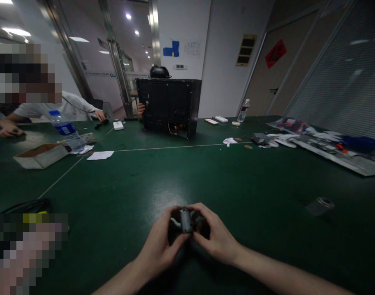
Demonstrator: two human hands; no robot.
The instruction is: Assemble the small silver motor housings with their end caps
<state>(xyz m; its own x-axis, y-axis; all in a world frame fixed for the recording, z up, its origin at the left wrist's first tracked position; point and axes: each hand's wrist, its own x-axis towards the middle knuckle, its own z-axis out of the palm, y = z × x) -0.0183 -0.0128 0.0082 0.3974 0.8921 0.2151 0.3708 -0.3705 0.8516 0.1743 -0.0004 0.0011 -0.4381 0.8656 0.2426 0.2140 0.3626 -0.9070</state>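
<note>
Grey cylinder (186,221) sits at six o'clock, long axis running roughly twelve to six. Left hand (159,239) at nine and right hand (217,237) at three, equally near, pinch it between thumbs and fingers.

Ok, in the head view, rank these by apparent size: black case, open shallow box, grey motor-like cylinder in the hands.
1. Black case
2. Open shallow box
3. Grey motor-like cylinder, plainly smallest although nearest the camera
</note>
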